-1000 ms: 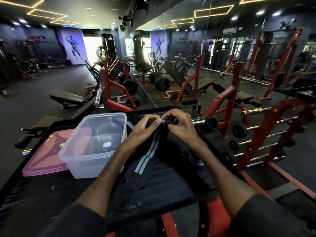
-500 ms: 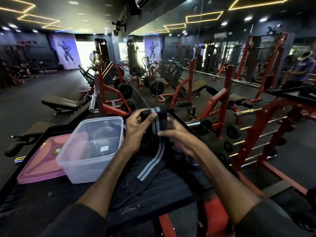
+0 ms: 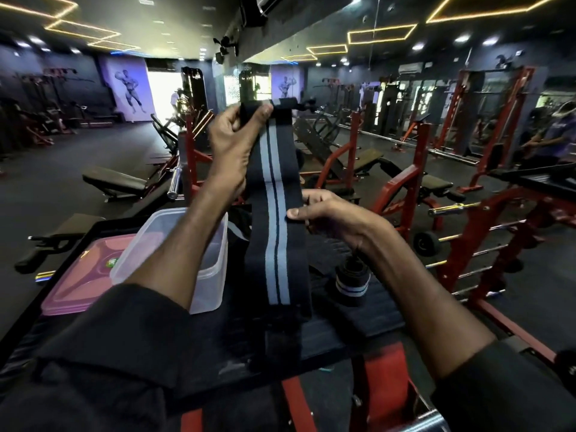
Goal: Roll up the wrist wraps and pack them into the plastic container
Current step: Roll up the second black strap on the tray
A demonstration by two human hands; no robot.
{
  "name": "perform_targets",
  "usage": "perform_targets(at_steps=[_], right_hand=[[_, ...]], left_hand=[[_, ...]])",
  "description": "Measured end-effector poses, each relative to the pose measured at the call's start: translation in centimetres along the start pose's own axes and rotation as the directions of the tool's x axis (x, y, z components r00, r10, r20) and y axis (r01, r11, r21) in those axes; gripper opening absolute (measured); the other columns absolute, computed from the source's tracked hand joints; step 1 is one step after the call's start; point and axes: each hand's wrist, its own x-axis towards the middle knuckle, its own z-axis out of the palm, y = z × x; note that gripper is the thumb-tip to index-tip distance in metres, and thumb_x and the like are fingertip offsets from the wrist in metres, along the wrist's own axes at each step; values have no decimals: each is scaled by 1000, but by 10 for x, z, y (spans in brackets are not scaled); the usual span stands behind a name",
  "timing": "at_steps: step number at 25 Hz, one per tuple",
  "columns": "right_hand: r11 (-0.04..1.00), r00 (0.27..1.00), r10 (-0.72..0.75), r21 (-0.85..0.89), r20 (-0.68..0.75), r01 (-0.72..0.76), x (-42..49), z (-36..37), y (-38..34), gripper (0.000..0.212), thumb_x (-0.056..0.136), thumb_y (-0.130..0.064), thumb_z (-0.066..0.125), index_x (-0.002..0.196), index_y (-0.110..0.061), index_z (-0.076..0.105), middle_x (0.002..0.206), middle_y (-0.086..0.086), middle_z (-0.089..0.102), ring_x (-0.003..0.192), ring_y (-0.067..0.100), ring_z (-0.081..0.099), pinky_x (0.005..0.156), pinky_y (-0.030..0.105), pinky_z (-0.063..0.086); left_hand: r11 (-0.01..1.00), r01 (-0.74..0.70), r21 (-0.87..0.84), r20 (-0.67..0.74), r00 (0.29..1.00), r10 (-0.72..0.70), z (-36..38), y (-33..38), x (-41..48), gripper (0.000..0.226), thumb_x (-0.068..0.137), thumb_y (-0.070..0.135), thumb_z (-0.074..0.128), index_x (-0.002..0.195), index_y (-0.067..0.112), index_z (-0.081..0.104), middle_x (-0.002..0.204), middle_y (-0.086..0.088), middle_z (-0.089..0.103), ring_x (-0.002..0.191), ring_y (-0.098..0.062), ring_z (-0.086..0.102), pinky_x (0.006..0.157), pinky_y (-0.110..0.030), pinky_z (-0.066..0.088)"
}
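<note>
Holding the wrist wrap (image 3: 274, 213) stretched out above the counter (image 3: 358, 325), the person had not yet begun the roll. The left hand (image 3: 232, 151) was closed in a pinch on the top end of the strap, raised high; the right hand (image 3: 324, 213) was closed lower down, thumb on the striped face and fingers behind the right edge. The free tail hung down to the counter surface (its lowest part was dark against the dark top and hard to trace). A second wrap (image 3: 352, 285), already rolled, stood on the counter just right of the hanging strap. The plastic container (image 3: 174, 260) sat open to the left, partly hidden by the left forearm, with its pink lid (image 3: 81, 282) lying beside it.

Likely faults from this position: a roll started off-square would telescope into a cone; slack tension would give a loose coil that springs open in the container; the dragging tail could knock over the finished roll.
</note>
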Motion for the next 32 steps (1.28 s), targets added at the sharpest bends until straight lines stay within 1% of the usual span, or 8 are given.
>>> perform_targets(at_steps=[4,6,9,12,16,24,29,32], right_hand=[[991,991,60,-122,124,-44,-28,-3,20,33,92,-17,72,112,6,59,53,-8,62,41,7,50,44,25,26],[969,952,188,-204,243,-140,-40,-3,48,15,93,-4,70,105,-3,62,70,-6,70,57,9,62,53,25,41],[883,915,361,-383,180,-274,-43,-17,86,33,94,-3,69,124,-10,56,110,5,66,94,13,65,78,30,51],[934,983,153,-311,-101,-177,-34,-18,82,38,92,-1,70,126,-15,62,124,15,68,105,13,65,85,27,54],[973,895,-207,-182,-396,145,4,6,62,25,91,-2,70,115,-6,67,108,10,67,96,10,61,76,15,51],[981,979,141,-110,-146,-158,51,16,117,9,97,-26,67,95,-17,70,96,-5,71,92,3,64,78,13,45],[989,976,6,-142,-219,-38,50,17,144,24,85,-36,78,101,-23,66,108,1,65,101,11,58,88,30,47],[992,975,-64,-116,-212,39,50,21,147,26,78,-30,81,98,-23,66,107,3,62,100,12,57,89,30,47]], left_hand=[[996,79,33,72,994,-81,-2,-21,-33,30,88,21,77,111,5,69,112,-15,74,104,-28,72,99,-45,55],[987,159,22,86,983,-160,-8,-57,-76,20,89,14,75,106,5,70,105,-12,75,96,-22,71,94,-39,56],[950,292,113,9,955,-295,-32,-108,-129,17,88,10,76,103,6,71,104,-13,76,96,-18,70,94,-38,55],[921,346,181,-6,936,-351,-56,-128,-146,16,86,10,77,101,11,71,101,-7,76,95,-14,70,91,-33,56],[905,397,154,18,915,-404,-67,-135,-149,22,87,3,74,107,5,69,103,-10,73,96,-16,68,90,-27,57],[883,430,186,75,890,-449,-73,-137,-148,35,84,-11,71,118,-2,64,98,-6,76,89,-8,72,82,-18,57],[859,358,366,137,892,-430,-75,-134,-150,41,85,-7,73,124,-3,61,108,-1,68,92,7,65,80,-9,50],[772,457,442,176,800,-574,-77,-127,-154,34,94,13,69,127,16,60,112,11,65,92,14,63,70,-8,50]])
